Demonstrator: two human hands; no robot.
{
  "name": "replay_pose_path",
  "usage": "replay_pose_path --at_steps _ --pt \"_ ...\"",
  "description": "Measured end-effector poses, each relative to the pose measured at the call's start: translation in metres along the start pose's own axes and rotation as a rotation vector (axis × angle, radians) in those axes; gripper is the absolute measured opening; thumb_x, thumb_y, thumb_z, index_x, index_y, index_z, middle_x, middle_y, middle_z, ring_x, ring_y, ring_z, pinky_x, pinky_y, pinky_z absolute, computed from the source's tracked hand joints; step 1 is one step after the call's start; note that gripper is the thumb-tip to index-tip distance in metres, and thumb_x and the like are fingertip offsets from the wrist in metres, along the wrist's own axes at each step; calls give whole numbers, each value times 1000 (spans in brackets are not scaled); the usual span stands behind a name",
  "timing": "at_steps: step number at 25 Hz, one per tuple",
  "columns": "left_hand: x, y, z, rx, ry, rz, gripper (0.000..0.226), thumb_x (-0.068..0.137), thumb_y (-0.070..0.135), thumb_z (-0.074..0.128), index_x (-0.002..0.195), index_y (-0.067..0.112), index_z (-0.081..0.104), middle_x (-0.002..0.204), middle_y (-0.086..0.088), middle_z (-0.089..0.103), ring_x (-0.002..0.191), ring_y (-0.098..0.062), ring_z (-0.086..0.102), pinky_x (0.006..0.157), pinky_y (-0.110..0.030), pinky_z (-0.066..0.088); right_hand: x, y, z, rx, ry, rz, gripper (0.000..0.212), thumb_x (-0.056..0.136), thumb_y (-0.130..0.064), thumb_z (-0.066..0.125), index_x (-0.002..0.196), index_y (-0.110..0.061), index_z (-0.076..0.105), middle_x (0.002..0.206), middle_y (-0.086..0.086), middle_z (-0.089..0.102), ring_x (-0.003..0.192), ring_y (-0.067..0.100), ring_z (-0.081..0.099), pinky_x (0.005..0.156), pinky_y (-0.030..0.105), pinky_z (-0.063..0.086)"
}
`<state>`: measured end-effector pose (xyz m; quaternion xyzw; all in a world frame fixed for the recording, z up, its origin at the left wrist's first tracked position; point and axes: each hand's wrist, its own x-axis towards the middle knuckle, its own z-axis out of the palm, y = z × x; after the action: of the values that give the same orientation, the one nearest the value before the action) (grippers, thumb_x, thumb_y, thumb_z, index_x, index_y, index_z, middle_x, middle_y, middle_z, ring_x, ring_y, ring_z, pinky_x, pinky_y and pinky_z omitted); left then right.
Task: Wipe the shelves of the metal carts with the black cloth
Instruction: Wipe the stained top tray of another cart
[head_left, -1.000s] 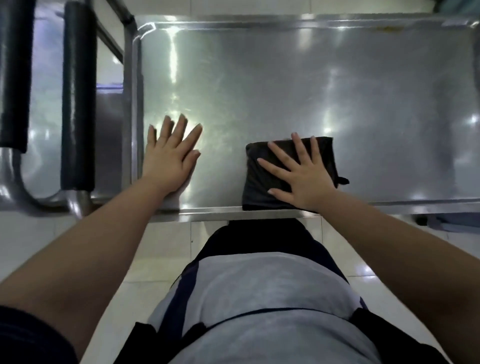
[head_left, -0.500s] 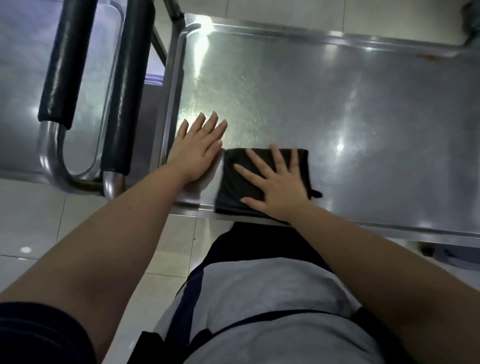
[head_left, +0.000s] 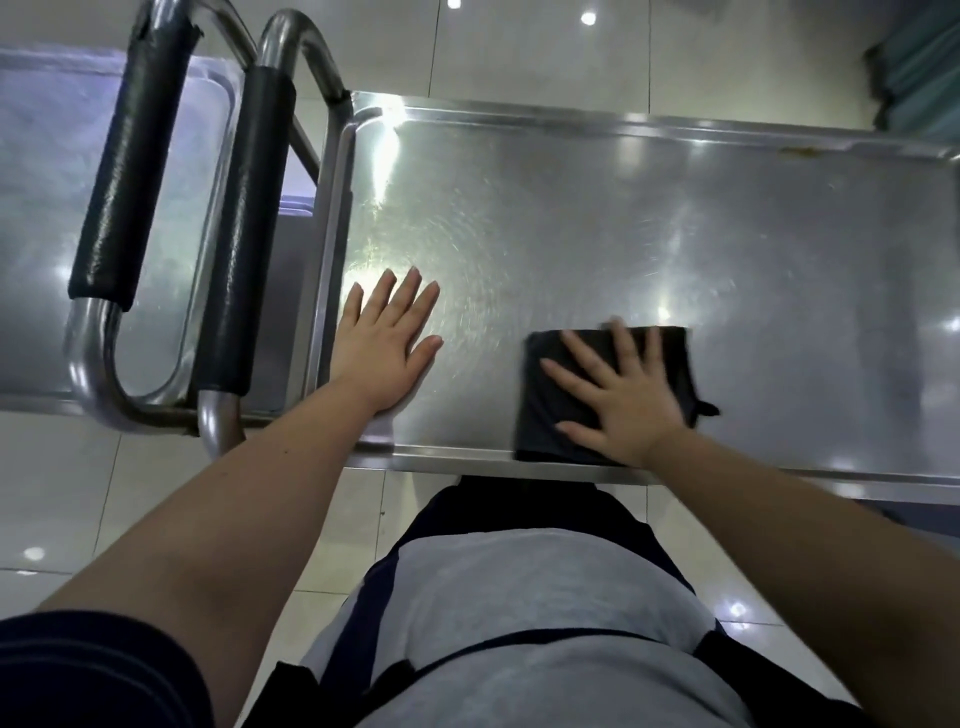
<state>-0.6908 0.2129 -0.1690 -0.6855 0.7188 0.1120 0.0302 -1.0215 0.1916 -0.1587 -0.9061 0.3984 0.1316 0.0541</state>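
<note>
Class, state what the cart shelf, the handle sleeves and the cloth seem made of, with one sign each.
Shelf: likely stainless steel, brushed; mirrors lights, shows swirl scratches. Handle sleeves: glossy black, perhaps vinyl or rubber; wrinkled sheen. Black cloth: soft matte fabric, folded; fibre unclear.

Your right hand (head_left: 623, 400) slides black cloth (head_left: 535, 400) rightward along near edge of shelf (head_left: 675, 208). Half second ago cloth sits just beside left hand (head_left: 384, 353) — now well apart, bare metal between. Second ago cloth lies apart too, so stroke goes left, then back right. Your view shifts — padded cart handles (head_left: 130, 171) now show up to top bends.
</note>
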Motion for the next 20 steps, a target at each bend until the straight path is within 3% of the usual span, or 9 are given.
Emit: replay_pose_path --at_steps 3,7,11,16,20 --pt "3 -8 -4 -34 5 11 65 96 58 11 156 34 10 164 6 4 151 -21 -1 120 -45 -4 42 -48 -15 -13 5 -70 76 86 -79 15 151 -48 -8 163 -6 -8 144 50 -10 109 71 -6" --pt "9 1 -7 -122 53 -7 59 98 44 26 155 29 21 163 -1 14 151 -28 4 120 -50 -3 48 -75 -20 61 18 93 71 86 -76 4 151 -49 -6 163 -3 -11 140 49 -27 105 71 -20" --pt "30 51 -4 -235 57 -84 59 99 18 35 155 29 20 164 -3 14 150 -29 1 120 -51 -4 38 -79 -16 114 1 171 68 88 -76 7 149 -51 -9 164 -5 -11 143 46 -22 104 74 -16" --pt "38 70 5 -85 34 -155 58 100 51 24 155 35 18 164 0 11 150 -28 3 118 -52 -4 -20 29 11 140 102 309 67 88 -76 21 150 -54 7 163 -12 9 147 44 -1 108 73 -5" --pt "44 74 1 -73 57 -171 63 96 54 20 154 32 21 163 -3 16 149 -32 7 117 -57 2 -99 156 35 132 52 452 67 87 -77 10 148 -55 -7 163 -10 8 148 42 -1 109 72 5"
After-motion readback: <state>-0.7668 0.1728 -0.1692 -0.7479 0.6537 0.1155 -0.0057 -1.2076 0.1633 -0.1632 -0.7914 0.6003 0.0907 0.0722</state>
